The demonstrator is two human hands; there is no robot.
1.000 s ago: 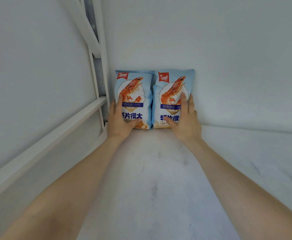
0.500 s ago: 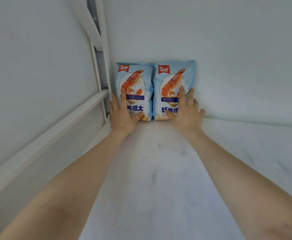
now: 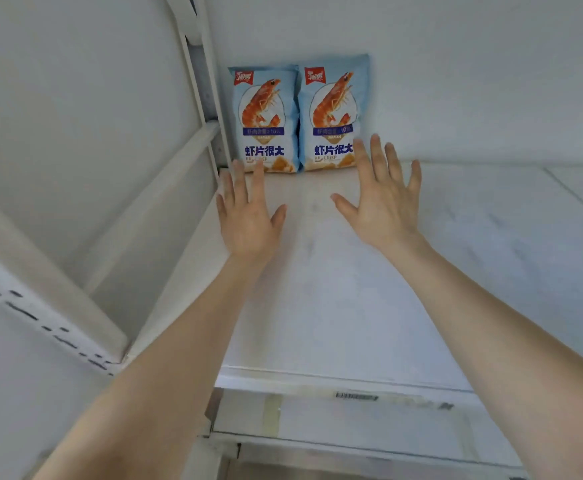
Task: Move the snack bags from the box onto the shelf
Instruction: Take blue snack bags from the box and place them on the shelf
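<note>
Two light-blue plastic snack bags with a prawn printed on the front: left bag (image 3: 265, 119) and right bag (image 3: 333, 112); both stand upright, long axis vertical, side by side and touching, at the back left corner of the white shelf board (image 3: 352, 306), backs against the rear wall; left bag sits just beside the white metal upright (image 3: 210, 98).

Left hand (image 3: 248, 216) and right hand (image 3: 383, 199) both empty, fingers straight and spread, palms down over the board. Bags lie straight ahead of the fingertips, deeper in; left hand lines up with the left bag, right hand with the right one. Right index tip overlaps the right bag's lower corner in this view; can't tell if it touches.

Count: 2 bags, 2 hands, 1 board, 0 boxes in view.

Judgement: this pair is placed; next bags must come from the box, out of frame; free board runs rightwards from the right bag, so the right hand is nearer that slot.
</note>
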